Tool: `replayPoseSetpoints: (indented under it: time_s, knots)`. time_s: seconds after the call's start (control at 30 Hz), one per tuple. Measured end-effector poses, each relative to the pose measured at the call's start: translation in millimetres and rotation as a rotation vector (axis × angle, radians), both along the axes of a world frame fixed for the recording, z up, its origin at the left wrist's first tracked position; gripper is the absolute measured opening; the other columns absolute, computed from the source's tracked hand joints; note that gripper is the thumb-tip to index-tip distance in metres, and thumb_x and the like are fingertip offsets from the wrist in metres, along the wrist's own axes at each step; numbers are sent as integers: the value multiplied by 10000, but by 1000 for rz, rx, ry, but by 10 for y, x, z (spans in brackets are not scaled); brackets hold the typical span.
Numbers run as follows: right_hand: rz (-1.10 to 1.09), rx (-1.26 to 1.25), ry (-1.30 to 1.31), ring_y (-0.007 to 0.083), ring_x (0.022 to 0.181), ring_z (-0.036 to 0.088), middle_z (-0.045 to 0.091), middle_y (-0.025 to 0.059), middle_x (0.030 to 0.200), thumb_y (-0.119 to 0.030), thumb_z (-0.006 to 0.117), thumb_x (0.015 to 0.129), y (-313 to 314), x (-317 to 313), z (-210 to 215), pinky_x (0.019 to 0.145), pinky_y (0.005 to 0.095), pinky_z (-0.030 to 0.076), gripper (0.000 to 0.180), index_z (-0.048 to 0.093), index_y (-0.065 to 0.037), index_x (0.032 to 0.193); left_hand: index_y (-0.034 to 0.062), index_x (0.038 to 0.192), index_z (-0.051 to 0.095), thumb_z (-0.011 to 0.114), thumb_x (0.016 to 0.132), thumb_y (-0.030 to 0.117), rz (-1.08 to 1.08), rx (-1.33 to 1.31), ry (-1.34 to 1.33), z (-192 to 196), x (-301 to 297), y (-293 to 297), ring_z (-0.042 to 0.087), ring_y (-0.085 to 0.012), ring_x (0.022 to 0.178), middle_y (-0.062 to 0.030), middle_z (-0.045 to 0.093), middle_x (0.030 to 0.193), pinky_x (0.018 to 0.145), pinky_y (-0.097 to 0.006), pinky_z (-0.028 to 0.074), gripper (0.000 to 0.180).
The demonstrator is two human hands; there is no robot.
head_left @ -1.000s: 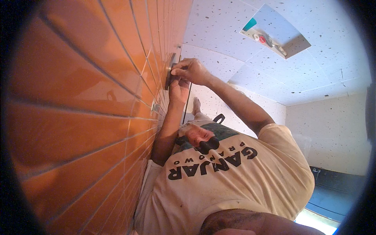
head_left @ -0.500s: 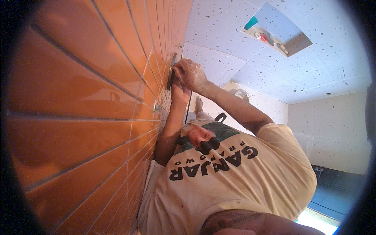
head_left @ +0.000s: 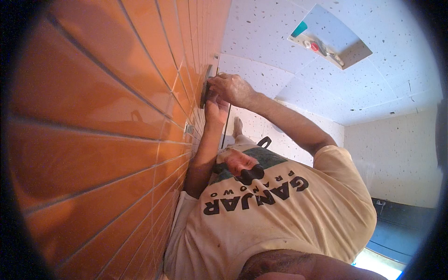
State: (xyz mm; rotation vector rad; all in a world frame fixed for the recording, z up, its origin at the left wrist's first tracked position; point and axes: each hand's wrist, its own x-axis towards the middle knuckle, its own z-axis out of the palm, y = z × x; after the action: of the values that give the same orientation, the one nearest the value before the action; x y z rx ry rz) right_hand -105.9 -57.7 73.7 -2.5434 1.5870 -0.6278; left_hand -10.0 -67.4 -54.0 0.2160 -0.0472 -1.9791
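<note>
A dark, flat, rounded piece [head_left: 204,97] stands edge-on against the orange tiled wall [head_left: 93,93], and its kind is not clear. My left hand [head_left: 215,112] is under it, palm turned up, with its fingers closed around its lower part and partly hidden. From the right, my right hand [head_left: 235,89] reaches across with bent fingers pinched at the same piece. The two hands almost touch, and the right one covers part of the left fingertips.
A small metal fitting [head_left: 189,128] sticks out of the tiles near my left forearm. In the speckled pale wall [head_left: 261,42], a recessed niche [head_left: 359,55] holds a green cup [head_left: 300,29] and a red-capped item [head_left: 314,47]. A thin dark rod [head_left: 226,125] runs beside my left wrist.
The right hand and forearm have shifted slightly right and down. A round, shiny thing beside that forearm is now hidden behind it. Both hands remain at the dark piece.
</note>
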Motion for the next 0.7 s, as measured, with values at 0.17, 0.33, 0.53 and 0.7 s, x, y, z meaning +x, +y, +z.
replayPoseSetpoints:
  time_s: [0.17,0.33,0.53,0.7]
  knots:
    - [140,-3,142,314,848,653,626,142,848,-139,585,796,-41,-66,196,710,399,555,196,624,-43,962,83,1169,572,684,810,26,-6,-80,39,222,37,66,579,-155,1097,-20,611,1168,968,-319,470,380]
    - [101,-84,223,307,804,667,629,153,839,-138,594,784,-70,-32,80,661,396,566,183,589,-11,916,81,1157,583,693,804,32,16,-33,14,168,32,60,579,-159,1105,-22,623,1167,989,-323,460,373]
    - [21,-75,153,323,765,637,599,131,775,-187,612,845,-62,4,-17,634,416,539,166,563,-29,860,88,1170,581,706,803,64,-14,-63,47,151,35,74,575,-156,1117,-25,619,1178,994,-318,457,389]
    - [53,-92,266,294,743,649,605,115,755,-173,631,800,-46,28,100,594,404,541,165,559,-39,863,94,1201,565,697,816,80,-22,-112,30,252,28,42,562,-162,1135,-37,596,1215,996,-321,453,408]
